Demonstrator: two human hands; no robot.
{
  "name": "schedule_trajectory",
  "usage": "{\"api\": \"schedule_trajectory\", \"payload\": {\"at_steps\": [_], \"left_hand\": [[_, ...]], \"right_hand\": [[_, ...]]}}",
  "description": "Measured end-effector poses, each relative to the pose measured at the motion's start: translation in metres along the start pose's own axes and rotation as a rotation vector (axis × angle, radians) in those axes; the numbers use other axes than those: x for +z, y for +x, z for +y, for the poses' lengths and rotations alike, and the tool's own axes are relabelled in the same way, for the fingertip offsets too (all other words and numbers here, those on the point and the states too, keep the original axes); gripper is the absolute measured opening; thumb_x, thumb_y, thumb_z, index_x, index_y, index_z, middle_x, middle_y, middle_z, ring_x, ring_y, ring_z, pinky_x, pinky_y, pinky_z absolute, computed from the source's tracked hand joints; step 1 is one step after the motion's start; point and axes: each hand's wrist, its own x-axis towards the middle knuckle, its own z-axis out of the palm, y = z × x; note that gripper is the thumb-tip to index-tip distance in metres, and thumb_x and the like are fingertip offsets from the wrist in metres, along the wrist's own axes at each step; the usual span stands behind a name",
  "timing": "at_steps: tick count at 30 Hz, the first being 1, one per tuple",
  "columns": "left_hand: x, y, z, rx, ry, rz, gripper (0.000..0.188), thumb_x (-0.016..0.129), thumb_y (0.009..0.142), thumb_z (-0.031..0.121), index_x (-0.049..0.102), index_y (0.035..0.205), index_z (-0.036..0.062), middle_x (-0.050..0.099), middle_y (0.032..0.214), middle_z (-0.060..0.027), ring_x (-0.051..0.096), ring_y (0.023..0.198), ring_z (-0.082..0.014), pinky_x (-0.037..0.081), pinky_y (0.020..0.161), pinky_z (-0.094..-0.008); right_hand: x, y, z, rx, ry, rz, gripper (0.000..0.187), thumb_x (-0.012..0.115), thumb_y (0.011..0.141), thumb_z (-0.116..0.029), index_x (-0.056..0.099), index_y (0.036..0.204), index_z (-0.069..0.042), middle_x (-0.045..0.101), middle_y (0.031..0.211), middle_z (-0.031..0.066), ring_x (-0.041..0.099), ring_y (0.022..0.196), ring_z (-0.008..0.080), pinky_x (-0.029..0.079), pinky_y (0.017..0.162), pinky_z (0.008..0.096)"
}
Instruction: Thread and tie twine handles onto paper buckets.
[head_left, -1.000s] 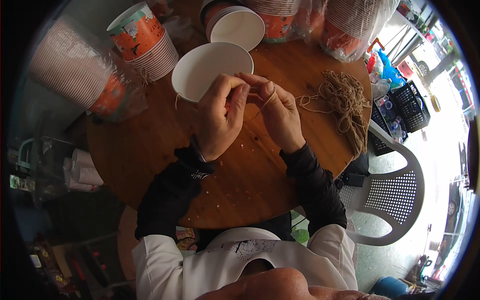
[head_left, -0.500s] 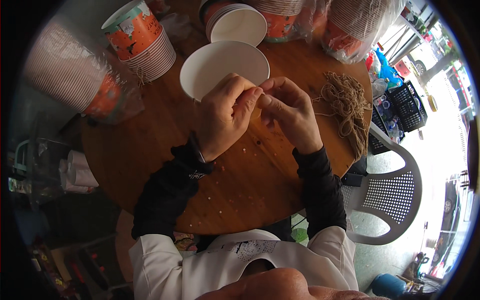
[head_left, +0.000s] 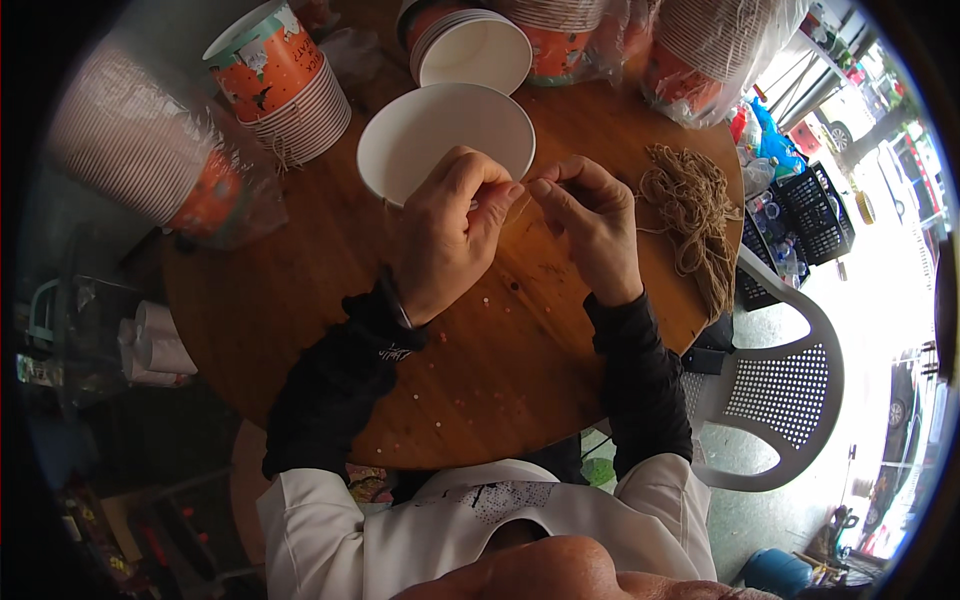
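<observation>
My left hand and my right hand meet fingertip to fingertip over a round wooden table, pinching a thin piece of brown twine between them. A white paper bowl sits open just beyond and partly under my left hand, which touches its near rim. A loose bundle of the same brown twine lies to the right of my right hand, a strand trailing toward it.
Stacks of orange-and-white paper bowls stand at the back left, some wrapped in clear plastic. More stacks and bagged stacks line the far edge. A white plastic chair stands to the right. Small paper dots dot the near tabletop.
Both hands have drawn closer together and shifted slightly toward the bowl, fingertips now touching on the twine. The view has tilted a little; bowl and bundle stay put.
</observation>
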Motion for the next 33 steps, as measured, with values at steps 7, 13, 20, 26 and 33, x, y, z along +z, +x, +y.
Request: {"api": "schedule_trajectory", "payload": {"at_steps": [7,13,20,26,33], "left_hand": [[0.004,0.002,-0.005,0.082,-0.019,0.052,0.012,0.065,0.088,-0.002,0.053,0.091,0.0021,0.057,0.084,-0.0083,0.060,0.073,-0.0236,0.049,0.064,-0.0339],[0.001,0.001,0.001,0.076,-0.004,0.029,0.014,0.064,0.089,0.002,0.056,0.101,0.0019,0.061,0.088,-0.0106,0.063,0.077,-0.0267,0.051,0.068,-0.0348],[-0.018,0.000,-0.012,0.134,0.343,-0.269,0.036,0.070,0.087,0.019,0.061,0.120,0.0056,0.069,0.103,-0.0106,0.065,0.092,-0.0296,0.049,0.083,-0.0395],[-0.019,0.005,0.011,0.235,0.207,-0.210,0.051,0.074,0.083,0.029,0.059,0.125,0.0042,0.067,0.114,-0.0094,0.064,0.103,-0.0280,0.044,0.096,-0.0411],[-0.018,0.002,0.031,-0.192,-0.298,-0.344,0.016,0.067,0.091,0.016,0.068,0.102,0.0040,0.069,0.080,-0.0127,0.068,0.070,-0.0224,0.052,0.061,-0.0291]], "right_hand": [[0.005,0.000,0.001,-0.074,-0.155,0.009,0.008,0.068,0.092,-0.007,0.067,0.095,0.000,0.064,0.081,-0.0038,0.053,0.072,0.0011,0.043,0.064,0.0178],[-0.005,0.002,-0.003,0.018,-0.150,-0.198,0.005,0.066,0.092,-0.006,0.065,0.093,-0.001,0.061,0.080,-0.0029,0.052,0.067,0.0027,0.040,0.057,0.0187],[-0.053,0.013,0.003,-0.134,0.977,-0.198,0.015,0.053,0.097,-0.014,0.054,0.111,-0.009,0.029,0.063,-0.0048,0.029,0.049,0.0075,0.027,0.043,0.0229],[-0.026,0.004,-0.007,-0.119,0.915,-0.280,0.012,0.054,0.099,-0.017,0.050,0.106,-0.008,0.036,0.069,-0.0018,0.036,0.052,0.0102,0.034,0.044,0.0248],[-0.032,0.004,-0.012,-0.193,0.936,-0.332,0.008,0.051,0.101,-0.016,0.050,0.103,-0.008,0.045,0.073,0.0013,0.049,0.060,0.0156,0.047,0.054,0.0317]]}}
